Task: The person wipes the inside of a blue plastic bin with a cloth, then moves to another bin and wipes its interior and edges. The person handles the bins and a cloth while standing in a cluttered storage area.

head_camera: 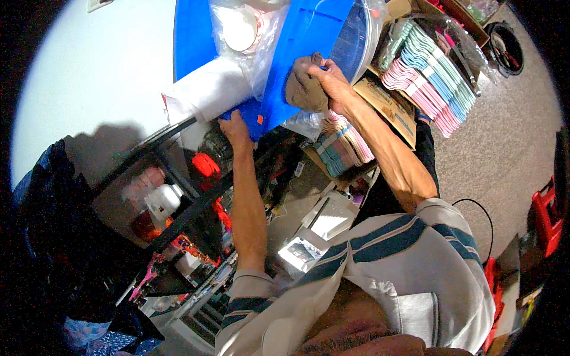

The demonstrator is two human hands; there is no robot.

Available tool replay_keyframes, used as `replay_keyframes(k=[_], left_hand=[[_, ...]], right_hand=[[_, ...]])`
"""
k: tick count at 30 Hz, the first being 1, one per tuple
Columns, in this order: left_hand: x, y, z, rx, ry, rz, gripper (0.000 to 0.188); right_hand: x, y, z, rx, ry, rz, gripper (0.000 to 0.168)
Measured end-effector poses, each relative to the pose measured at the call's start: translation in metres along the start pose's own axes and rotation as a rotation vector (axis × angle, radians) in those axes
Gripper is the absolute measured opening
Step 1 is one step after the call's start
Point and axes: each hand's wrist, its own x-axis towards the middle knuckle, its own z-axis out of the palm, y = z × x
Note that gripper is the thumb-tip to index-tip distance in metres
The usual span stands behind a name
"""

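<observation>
A flat blue plastic panel [294, 53] slants up and away before me, an orange sticker near its lower corner. My left hand [236, 130] grips that lower corner, thumb on the near side. In my right hand [331, 84] is a bunched grey-brown cloth [307, 86], which lies against the panel's right side. Left of the panel are a white roll [218, 89] and a clear plastic bag [271, 31] with a round white item inside. A clear plastic tub [356, 44] is partly hidden behind the panel.
Banded pastel plastic hangers [432, 75] lie on a cardboard box [387, 107] at right, with more hangers [343, 142] below. A black-framed shelf [191, 213] holding a white bottle [164, 200] runs along my left. A black cable [483, 209] curves over the carpet [503, 147].
</observation>
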Motion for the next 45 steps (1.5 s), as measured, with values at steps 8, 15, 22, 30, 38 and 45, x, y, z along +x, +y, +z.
replay_keyframes(k=[8,15,22,30,38,45], left_hand=[[-0.009,0.013,0.0,-0.085,-0.035,-0.066,0.047],[-0.001,0.004,0.002,-0.045,-0.034,-0.086,0.046],[0.001,0.0,0.002,-0.061,0.016,-0.075,0.044],[-0.002,0.003,0.001,-0.111,-0.052,-0.08,0.051],[0.004,-0.006,-0.002,-0.084,-0.045,-0.091,0.05],[0.009,-0.008,0.006,-0.184,-0.153,-0.027,0.046]], right_hand=[[-0.003,0.003,0.0,-0.14,0.083,-0.091,0.039],[-0.008,-0.016,0.002,0.028,0.044,0.035,0.04],[-0.006,-0.037,0.027,0.331,-0.229,0.524,0.032],[0.004,-0.021,0.023,0.325,-0.012,0.401,0.029],[0.088,0.024,-0.054,0.375,-0.034,0.38,0.028],[0.155,0.035,-0.114,-0.773,0.234,0.26,0.026]])
